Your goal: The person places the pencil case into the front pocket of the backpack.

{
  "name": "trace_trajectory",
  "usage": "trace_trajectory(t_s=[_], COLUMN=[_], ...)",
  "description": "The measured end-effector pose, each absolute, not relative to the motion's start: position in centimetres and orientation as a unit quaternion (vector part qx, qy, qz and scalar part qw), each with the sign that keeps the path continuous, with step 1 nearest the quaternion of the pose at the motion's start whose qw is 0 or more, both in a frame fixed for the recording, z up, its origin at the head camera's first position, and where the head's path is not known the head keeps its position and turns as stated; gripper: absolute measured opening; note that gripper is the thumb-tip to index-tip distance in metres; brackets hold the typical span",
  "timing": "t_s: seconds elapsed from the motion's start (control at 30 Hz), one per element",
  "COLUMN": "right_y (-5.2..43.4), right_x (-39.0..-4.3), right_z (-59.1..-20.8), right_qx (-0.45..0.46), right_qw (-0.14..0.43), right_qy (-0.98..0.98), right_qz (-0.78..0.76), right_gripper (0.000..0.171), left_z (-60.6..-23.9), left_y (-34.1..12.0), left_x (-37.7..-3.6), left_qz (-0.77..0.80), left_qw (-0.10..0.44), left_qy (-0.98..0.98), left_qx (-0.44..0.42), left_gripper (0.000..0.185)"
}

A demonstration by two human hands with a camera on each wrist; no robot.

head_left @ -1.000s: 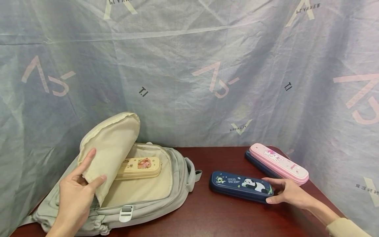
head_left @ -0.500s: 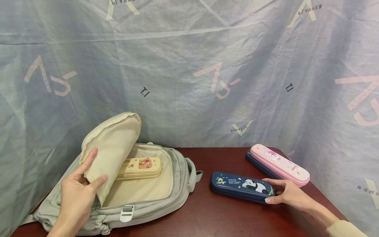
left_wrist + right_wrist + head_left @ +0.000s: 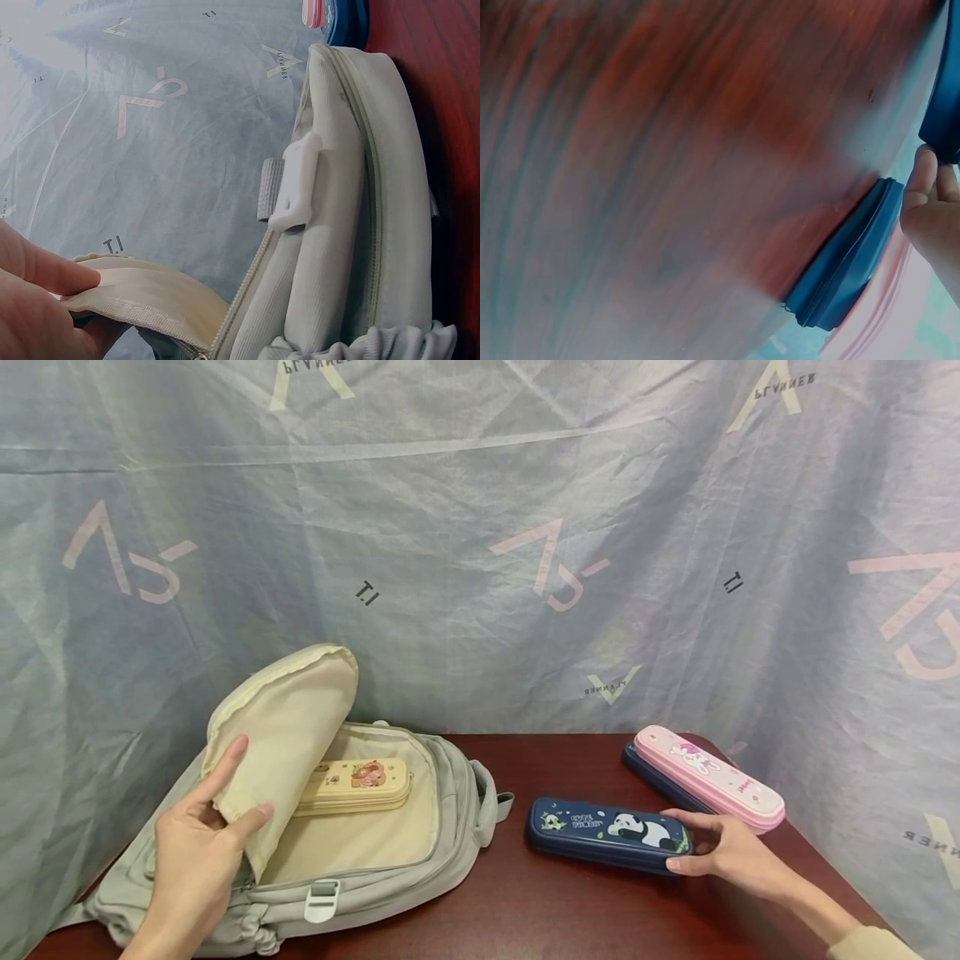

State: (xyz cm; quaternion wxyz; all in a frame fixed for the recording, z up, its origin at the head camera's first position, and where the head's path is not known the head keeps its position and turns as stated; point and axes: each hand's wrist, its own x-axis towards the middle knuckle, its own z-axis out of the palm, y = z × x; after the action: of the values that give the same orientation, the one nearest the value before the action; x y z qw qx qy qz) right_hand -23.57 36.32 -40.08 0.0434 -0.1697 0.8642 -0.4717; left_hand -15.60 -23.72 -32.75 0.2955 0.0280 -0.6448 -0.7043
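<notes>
Shifted slightly left since half a second ago: the panda case (image 3: 606,837), and the right hand (image 3: 738,856) with it. The left hand (image 3: 193,852), flap (image 3: 292,752) and bag (image 3: 452,835) look unmoved. A grey curtain (image 3: 442,527) with pale shapes and letters hangs across the far side and down both sides. Below it spreads a glossy, dark red-brown surface (image 3: 540,914). On the left lies the bag, pale grey-green and open, its cream lining showing. Its flap is raised at the left, slanting over part of the opening, its edge pinched between the left hand's thumb and fingers. At near right, the right hand grips the panda case by its right end. This dark blue case is right of the bag, apart from it; whether it touches the surface, I cannot tell. Far right, a pink case (image 3: 708,777) lies on a navy case (image 3: 847,259). Inside the bag is a yellow case (image 3: 360,787), partly hidden by the flap. Smallest is a white buckle (image 3: 321,910) on the bag's near side.
</notes>
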Motion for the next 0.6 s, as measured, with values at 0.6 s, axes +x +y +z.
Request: trace_trajectory(t_s=[0.6], right_y=[35.3], right_x=[-23.0], right_z=[-38.8], right_qx=[-0.16], right_qw=[0.066], right_qy=[0.839], right_qz=[-0.516], right_gripper=[0.076], left_z=[-32.7], left_y=[-23.6], left_x=[-15.5], left_qz=[-0.706], left_qw=[0.294], left_qy=[-0.644], left_qx=[0.022], left_gripper=[0.086])
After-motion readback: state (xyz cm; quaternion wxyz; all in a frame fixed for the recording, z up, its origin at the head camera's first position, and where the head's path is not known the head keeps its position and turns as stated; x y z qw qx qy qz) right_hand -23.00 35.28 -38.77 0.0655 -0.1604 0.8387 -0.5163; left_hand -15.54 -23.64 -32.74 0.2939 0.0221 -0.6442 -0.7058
